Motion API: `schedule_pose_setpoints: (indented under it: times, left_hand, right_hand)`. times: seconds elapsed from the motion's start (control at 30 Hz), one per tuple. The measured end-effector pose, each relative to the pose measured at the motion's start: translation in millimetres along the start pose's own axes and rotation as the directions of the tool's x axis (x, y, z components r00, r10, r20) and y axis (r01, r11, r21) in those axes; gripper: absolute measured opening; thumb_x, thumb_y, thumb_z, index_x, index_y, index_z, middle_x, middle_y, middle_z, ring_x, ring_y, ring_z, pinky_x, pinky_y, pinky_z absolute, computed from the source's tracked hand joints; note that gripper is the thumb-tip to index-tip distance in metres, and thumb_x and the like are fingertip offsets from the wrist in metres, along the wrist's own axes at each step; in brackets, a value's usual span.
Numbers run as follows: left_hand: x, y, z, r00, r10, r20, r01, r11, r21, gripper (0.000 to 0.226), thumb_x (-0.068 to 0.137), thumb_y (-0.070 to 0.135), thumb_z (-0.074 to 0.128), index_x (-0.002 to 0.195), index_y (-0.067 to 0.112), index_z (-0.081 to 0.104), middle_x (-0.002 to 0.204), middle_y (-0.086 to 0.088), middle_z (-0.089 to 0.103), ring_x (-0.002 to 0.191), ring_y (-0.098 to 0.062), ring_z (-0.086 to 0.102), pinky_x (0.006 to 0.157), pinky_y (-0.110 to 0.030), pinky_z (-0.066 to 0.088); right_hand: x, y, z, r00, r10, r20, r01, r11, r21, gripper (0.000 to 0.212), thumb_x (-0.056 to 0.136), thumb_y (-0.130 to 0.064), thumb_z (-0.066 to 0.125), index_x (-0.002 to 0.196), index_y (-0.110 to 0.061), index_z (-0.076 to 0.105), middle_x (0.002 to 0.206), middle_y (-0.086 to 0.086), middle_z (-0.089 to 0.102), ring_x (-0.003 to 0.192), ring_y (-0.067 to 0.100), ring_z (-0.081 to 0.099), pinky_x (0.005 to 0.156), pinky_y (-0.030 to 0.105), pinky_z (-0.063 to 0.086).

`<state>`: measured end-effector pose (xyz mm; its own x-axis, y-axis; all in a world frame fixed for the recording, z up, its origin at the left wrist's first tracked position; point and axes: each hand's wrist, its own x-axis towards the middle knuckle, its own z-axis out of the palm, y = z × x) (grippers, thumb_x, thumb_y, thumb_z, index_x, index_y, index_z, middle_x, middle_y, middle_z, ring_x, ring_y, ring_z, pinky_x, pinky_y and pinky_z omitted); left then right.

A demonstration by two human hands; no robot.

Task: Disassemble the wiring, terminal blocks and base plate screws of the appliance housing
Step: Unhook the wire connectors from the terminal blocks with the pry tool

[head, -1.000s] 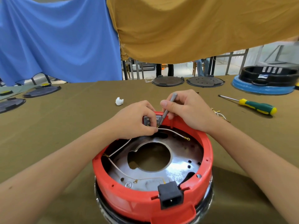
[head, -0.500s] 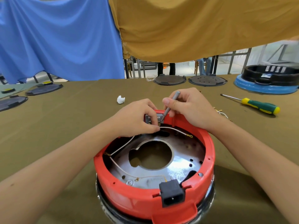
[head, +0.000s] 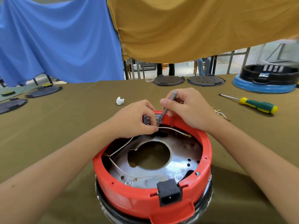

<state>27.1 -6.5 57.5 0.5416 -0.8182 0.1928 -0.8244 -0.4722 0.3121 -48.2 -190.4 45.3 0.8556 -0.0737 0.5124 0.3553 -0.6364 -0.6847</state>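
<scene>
1. Left hand (head: pixel 134 118): fingers (head: pixel 149 128) curled, thumb and forefinger pinching the white wire (head: pixel 171 129) where it meets the grey terminal block (head: pixel 152 119) at the far inner wall of the housing.
2. Right hand (head: pixel 189 107): fingers curled round a slim grey screwdriver (head: pixel 168 104), held like a pen, tilted; its tip is down at the right side of the terminal block.
3. The pinched wire runs right along the far inside wall and ends loose in a ring lug. A second white wire (head: pixel 119 148) runs from under the left hand to the left inner wall, then along the near side.
4. Red appliance housing (head: pixel 145 199): upside down, near centre of the olive-covered worktop (head: pixel 64 120). Inside, a shiny metal base plate (head: pixel 182 165) with a large round hole. Black power socket (head: pixel 169 192) in the near rim.
5. Further out: small white part (head: pixel 120 100) far left of the hands; green-and-yellow screwdriver (head: pixel 257 105) to the right; loose wires with brass lugs (head: pixel 220 113) just beside the right wrist.
</scene>
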Motion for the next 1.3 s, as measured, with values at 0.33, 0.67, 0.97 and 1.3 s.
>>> schedule_pose_setpoints:
  times: [0.33,0.67,0.97,1.3]
  left_hand:
    - [0.8,-1.3,1.2,1.000,0.005,-0.018,-0.005,1.000,-0.003,0.008,0.081,0.029,0.076,0.075,0.024,0.075,0.107,0.016,0.051,0.096,-0.002,0.054,0.092,-0.027,0.041]
    - [0.5,-0.1,-0.1,1.000,0.010,-0.003,-0.010,1.000,-0.019,0.008,0.082,0.029,0.076,0.076,0.025,0.075,0.111,0.014,0.053,0.099,0.001,0.054,0.094,-0.028,0.041]
    - [-1.1,1.5,-0.8,1.000,0.006,0.008,-0.006,1.000,-0.022,0.006,0.082,0.027,0.076,0.077,0.024,0.076,0.113,0.012,0.052,0.102,-0.003,0.053,0.096,-0.030,0.042]
    - [-0.5,0.2,-0.6,1.000,0.010,0.017,-0.010,1.000,-0.025,0.007,0.082,0.026,0.076,0.075,0.025,0.075,0.113,0.014,0.052,0.099,-0.001,0.055,0.092,-0.027,0.043]
  right_hand:
    - [2.0,-0.3,-1.5,0.999,-0.027,0.041,0.028,0.999,-0.031,0.024,0.095,-0.029,0.067,0.073,-0.020,0.069,0.059,-0.006,0.068,0.053,0.004,0.054,0.057,0.019,0.040]
    - [4.9,4.7,1.1,0.996,0.085,0.018,-0.086,0.991,0.099,0.028,0.098,-0.029,0.063,0.079,-0.010,0.070,0.055,-0.005,0.064,0.056,0.007,0.055,0.064,0.028,0.042]
    - [0.4,-1.9,-0.7,0.999,0.023,0.026,-0.022,1.000,-0.014,0.025,0.096,-0.031,0.065,0.076,-0.017,0.070,0.060,-0.005,0.068,0.057,0.007,0.054,0.061,0.026,0.042]
    - [3.7,1.3,0.6,0.993,0.113,0.035,-0.116,0.990,0.078,0.034,0.099,-0.033,0.062,0.076,-0.009,0.070,0.055,-0.004,0.064,0.052,0.004,0.050,0.061,0.024,0.038]
